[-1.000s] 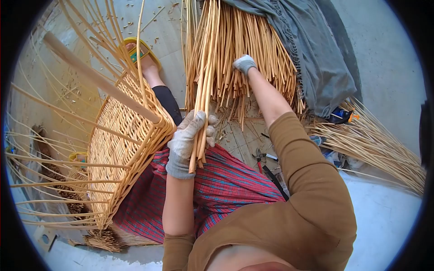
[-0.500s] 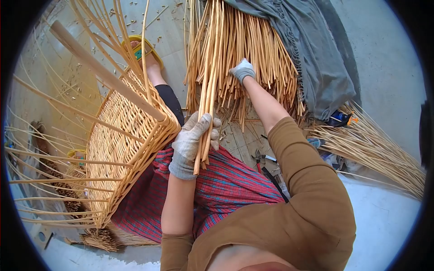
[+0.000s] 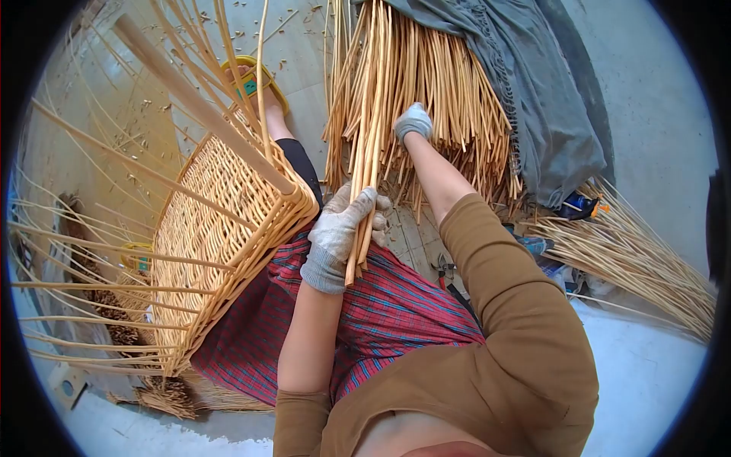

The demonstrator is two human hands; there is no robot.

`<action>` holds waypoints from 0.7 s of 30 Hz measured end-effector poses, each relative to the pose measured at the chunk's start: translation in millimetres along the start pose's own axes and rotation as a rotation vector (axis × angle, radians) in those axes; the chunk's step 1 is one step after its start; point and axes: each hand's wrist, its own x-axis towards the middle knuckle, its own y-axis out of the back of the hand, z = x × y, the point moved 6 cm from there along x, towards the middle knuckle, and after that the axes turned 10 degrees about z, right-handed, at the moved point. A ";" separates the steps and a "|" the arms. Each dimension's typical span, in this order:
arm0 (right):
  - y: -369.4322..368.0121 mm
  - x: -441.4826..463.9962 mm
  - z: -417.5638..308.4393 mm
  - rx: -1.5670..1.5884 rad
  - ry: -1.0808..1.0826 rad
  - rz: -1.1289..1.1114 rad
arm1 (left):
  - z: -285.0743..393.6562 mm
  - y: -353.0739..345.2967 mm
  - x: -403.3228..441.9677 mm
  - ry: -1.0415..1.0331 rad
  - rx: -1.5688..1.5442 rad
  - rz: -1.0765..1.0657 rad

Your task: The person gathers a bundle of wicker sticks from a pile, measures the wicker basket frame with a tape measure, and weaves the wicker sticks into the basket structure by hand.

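My left hand (image 3: 341, 227), in a pale grey work glove, is closed around several peeled willow rods (image 3: 368, 164) that stretch away from me over my lap. Farther out, my gloved right hand (image 3: 413, 123) is curled shut against a big pile of willow rods (image 3: 449, 91). Its fingers are partly hidden, so what they grip cannot be made out. On my left a woven wicker basket (image 3: 217, 217) leans tilted by my leg. Long uncut stakes stick out from its edges, and a thick wooden stick (image 3: 202, 103) rises from its near corner.
A grey cloth (image 3: 533, 99) covers part of the rod pile. Thinner rods (image 3: 632, 251) lie in a bundle at the right. Red-handled pruning shears (image 3: 442, 272) rest on the floor beside my checked lap cloth (image 3: 403, 305). A yellow sandal (image 3: 259, 84) is on my outstretched foot.
The view has shifted, so the basket and rods sit slightly farther right. My right hand has turned and drawn in its fingers at the pile. My left hand keeps its rods.
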 end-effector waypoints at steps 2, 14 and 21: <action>-32.9 24.8 6.1 -0.036 -0.007 -0.086 | -1.5 1.3 2.8 -0.020 0.002 -0.008; -17.8 47.8 42.4 0.446 -0.011 -0.588 | -2.0 -4.8 2.4 -0.014 0.056 0.008; -0.3 0.5 4.3 -0.062 0.030 -0.254 | -1.9 -3.1 0.0 0.004 0.035 0.028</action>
